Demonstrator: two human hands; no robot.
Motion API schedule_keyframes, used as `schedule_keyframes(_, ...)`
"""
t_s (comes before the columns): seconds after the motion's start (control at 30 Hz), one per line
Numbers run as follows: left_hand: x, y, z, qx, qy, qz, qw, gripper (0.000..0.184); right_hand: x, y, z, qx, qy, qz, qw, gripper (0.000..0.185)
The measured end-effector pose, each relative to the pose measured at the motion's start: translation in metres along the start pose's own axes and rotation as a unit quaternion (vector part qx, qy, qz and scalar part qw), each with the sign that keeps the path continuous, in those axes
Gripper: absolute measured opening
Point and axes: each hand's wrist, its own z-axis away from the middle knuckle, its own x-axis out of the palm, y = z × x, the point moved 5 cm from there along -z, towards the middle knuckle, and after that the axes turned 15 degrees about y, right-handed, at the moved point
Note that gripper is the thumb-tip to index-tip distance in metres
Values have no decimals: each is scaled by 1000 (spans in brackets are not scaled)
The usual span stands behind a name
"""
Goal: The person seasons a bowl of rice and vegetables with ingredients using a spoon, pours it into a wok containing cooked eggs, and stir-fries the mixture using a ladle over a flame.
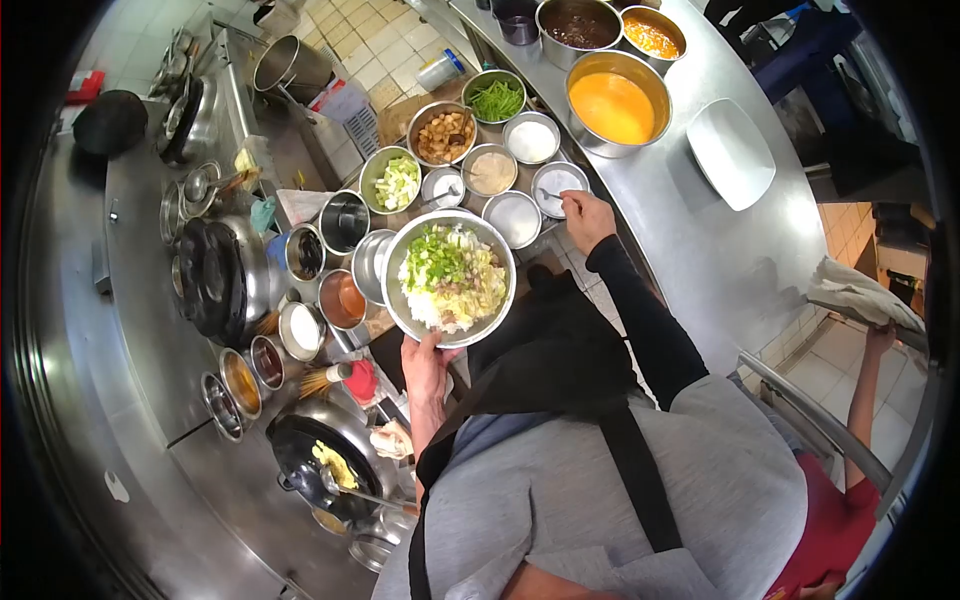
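My left hand (425, 368) is closed on the near rim of a metal bowl (393, 287), held level in front of my apron. In it lie white rice, chopped green onion (440, 255) and yellow pieces that look like egg. My right hand (588, 220) pinches the handle of a small spoon (549, 193). The spoon's tip is in a small bowl of white powder (568, 177). Around it stand another bowl of white seasoning (512, 219), a bowl of beige powder (489, 172) and a third white one (532, 138).
Soup-like orange liquid fills a pot (617, 105) on the steel counter (690, 260), near a white dish (731, 153). Another person's hand (391, 440) is beside a wok (300, 455) with a ladle (365, 494). A person in red (825, 520) is at right.
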Motion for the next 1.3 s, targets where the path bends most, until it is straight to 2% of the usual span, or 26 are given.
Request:
schedule_keyframes(0.2,0,-11,-3,0,15,-4,1000,44,6,52,2,205,-27,-120,971,26)
schedule_keyframes(0.4,11,-7,-4,2,1,-11,1000,46,-8,83,10,408,-22,-265,873,27)
schedule_keyframes(0.5,20,-5,-9,7,-6,-17,1000,47,-27,79,15,459,-2,-310,833,27)
schedule_keyframes(0.7,38,3,-19,29,-14,-49,998,48,-59,47,19,427,-9,-324,844,29)
schedule_keyframes(0.8,54,7,-18,41,-16,-68,997,47,-77,0,16,379,-28,-319,868,29)
schedule_keyframes(0.9,69,3,-20,31,-23,-87,995,45,-91,-61,10,294,-86,-309,900,26)
schedule_keyframes(1.0,79,-13,-30,-12,-58,-52,997,46,-84,-78,0,106,10,-212,971,22)
schedule_keyframes(1.03,77,-18,-32,-24,-67,-43,997,47,-78,-77,-5,85,43,-203,974,20)
schedule_keyframes(1.13,77,-24,-30,-48,-81,-11,995,48,-43,-56,-19,33,58,-181,981,20)
schedule_keyframes(1.17,74,-23,-21,-50,-74,-1,996,49,-35,-53,-22,27,41,-131,990,19)
schedule_keyframes(1.27,49,-21,-12,-52,-64,17,996,51,-2,-40,-38,-94,54,-25,994,20)
schedule_keyframes(1.3,38,-21,-12,-46,-60,16,997,51,10,-38,-43,-73,39,-19,996,21)
